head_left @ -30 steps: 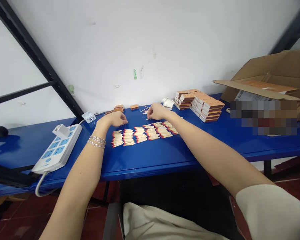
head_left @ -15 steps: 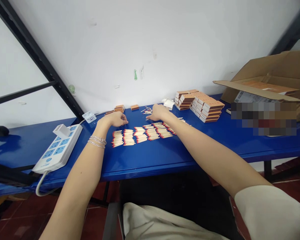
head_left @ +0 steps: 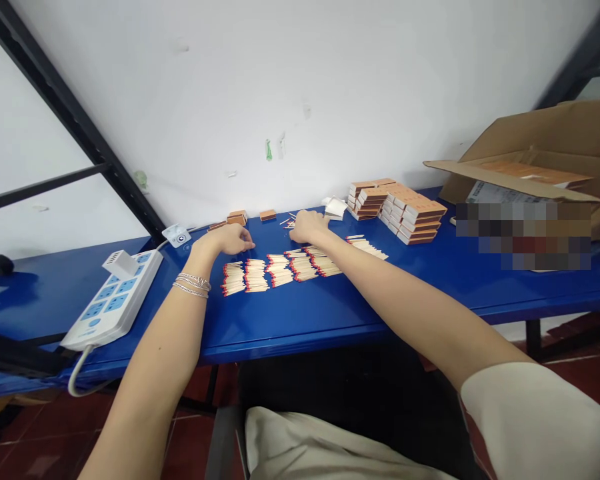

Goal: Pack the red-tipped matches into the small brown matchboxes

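Red-tipped matches point(head_left: 280, 270) lie in several neat rows across the middle of the blue table. Just behind the left rows is my left hand point(head_left: 234, 239), fingers curled and thumb near the fingertips; anything in that pinch is too small to make out. My right hand point(head_left: 309, 227) reaches over the rows to a small pile of loose matches point(head_left: 291, 219), its fingers bent down and closed beside the pile. What its fingertips hold is hidden. Closed matchboxes point(head_left: 237, 217) lie beyond my left hand, and a single matchbox point(head_left: 268, 215) rests between the hands at the back.
Stacked matchboxes point(head_left: 410, 210) stand at the back right, beside a crumpled white paper piece point(head_left: 335, 208). An open cardboard box point(head_left: 510, 143) is at the far right. A white power strip point(head_left: 117, 297) with a plug lies at the left, near a black shelf post point(head_left: 125, 183).
My right hand has shifted slightly left and its fingers are more curled over the loose matches. My left hand stays almost in place. The view has shifted a little.
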Action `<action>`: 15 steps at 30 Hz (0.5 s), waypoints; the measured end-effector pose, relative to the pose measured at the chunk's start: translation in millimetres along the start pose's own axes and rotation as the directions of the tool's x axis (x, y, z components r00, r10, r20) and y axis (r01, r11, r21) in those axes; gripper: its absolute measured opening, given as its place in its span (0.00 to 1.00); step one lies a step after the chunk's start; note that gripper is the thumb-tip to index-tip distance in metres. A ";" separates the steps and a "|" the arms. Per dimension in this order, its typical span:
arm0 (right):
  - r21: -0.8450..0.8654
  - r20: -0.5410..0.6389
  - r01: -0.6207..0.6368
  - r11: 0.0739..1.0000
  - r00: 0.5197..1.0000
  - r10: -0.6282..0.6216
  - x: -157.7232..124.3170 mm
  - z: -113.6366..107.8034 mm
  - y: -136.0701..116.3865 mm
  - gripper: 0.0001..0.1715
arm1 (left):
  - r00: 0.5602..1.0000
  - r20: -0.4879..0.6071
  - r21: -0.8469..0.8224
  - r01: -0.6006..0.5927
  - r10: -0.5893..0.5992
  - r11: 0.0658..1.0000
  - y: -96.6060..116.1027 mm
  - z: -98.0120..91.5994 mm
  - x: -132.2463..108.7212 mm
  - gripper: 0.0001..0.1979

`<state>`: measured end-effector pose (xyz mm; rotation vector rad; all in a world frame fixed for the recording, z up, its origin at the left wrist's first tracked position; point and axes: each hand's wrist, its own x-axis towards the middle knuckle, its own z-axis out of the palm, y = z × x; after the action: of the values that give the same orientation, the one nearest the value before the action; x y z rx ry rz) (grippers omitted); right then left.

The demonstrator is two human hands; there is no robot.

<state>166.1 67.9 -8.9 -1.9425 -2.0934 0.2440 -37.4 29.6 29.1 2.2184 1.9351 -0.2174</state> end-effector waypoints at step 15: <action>0.181 0.275 0.393 0.901 0.860 -0.430 -5.8 -19.2 14.8 0.11 | 1.000 -0.018 0.007 -0.004 0.004 1.000 4.1 -2.7 -3.3 0.15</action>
<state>186.5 62.3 4.3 -1.4086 -2.5657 0.5977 -33.8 26.5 32.7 2.2364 1.9415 -0.2037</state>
